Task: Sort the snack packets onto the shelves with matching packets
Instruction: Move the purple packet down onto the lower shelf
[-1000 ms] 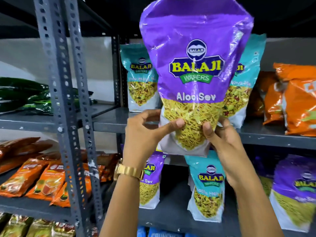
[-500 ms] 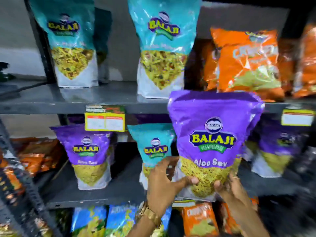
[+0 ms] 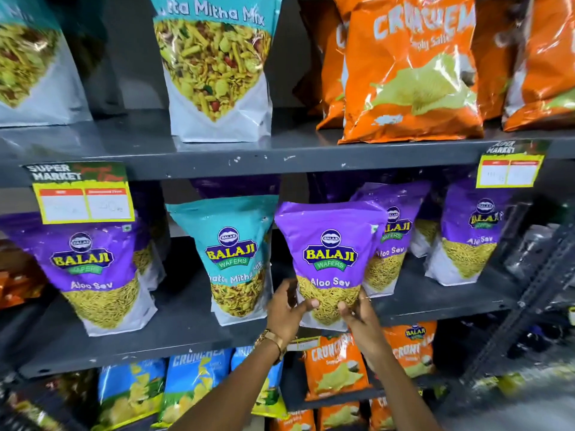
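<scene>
1. Head view: a person is holding a purple packet [image 3: 331,259] marked Aloo Sev upright at the front of the middle shelf [image 3: 193,334], between a teal packet [image 3: 231,259] on its left and another purple packet [image 3: 390,241] just behind it on the right.
2. Left hand [image 3: 287,312] is grasping the packet's lower left corner, thumb lying across the clear window at the front, and a gold watch [image 3: 272,340] is sitting on that wrist.
3. Right hand [image 3: 357,315] is gripping the lower right corner, thumb on the front, fingers wrapping round the side.
4. Whether the packet's base is resting on the shelf or hanging just above its edge is hard to tell, since the hands are covering it.
5. More purple packets are standing on the same shelf at far left [image 3: 90,269] and far right [image 3: 469,241].
6. Upper shelf [image 3: 280,157] is carrying a teal mix packet [image 3: 214,66] and orange crisp bags [image 3: 410,73], well apart from the held packet.
7. Yellow price tags [image 3: 82,197] are hanging from the upper shelf's front edge.
8. Blue bags [image 3: 133,396] and smaller orange bags [image 3: 336,368] are sitting on the shelf below.
</scene>
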`<state>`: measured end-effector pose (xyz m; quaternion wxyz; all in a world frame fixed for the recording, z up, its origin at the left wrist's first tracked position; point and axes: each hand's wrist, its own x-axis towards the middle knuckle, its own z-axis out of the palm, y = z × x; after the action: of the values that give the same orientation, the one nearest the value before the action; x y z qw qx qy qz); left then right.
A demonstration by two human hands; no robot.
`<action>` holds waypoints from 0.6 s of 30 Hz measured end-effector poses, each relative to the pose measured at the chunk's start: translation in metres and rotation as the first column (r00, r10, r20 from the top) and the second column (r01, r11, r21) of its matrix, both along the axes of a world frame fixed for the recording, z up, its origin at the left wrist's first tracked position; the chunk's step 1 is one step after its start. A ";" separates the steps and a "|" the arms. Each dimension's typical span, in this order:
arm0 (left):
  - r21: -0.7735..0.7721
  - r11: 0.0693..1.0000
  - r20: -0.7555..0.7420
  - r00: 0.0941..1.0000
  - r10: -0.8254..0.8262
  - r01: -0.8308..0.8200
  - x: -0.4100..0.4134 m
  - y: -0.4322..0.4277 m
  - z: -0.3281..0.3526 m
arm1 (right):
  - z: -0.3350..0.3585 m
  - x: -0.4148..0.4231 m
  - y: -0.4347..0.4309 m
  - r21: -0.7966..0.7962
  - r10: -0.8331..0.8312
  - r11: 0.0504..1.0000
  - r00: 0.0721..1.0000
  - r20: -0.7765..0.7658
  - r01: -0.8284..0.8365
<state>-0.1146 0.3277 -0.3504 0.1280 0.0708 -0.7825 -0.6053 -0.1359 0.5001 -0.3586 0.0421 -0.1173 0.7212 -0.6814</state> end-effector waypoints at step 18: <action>-0.195 0.921 -0.311 0.912 0.267 -0.336 0.057 -0.018 0.011 | -0.008 0.042 -0.079 -0.033 -0.428 0.902 0.885 -0.185 0.430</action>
<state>-0.0575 0.3092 -0.3397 0.3368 0.0894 -0.8046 -0.4808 -0.0943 0.4208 -0.3666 -0.1773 -0.0187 0.7329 -0.6565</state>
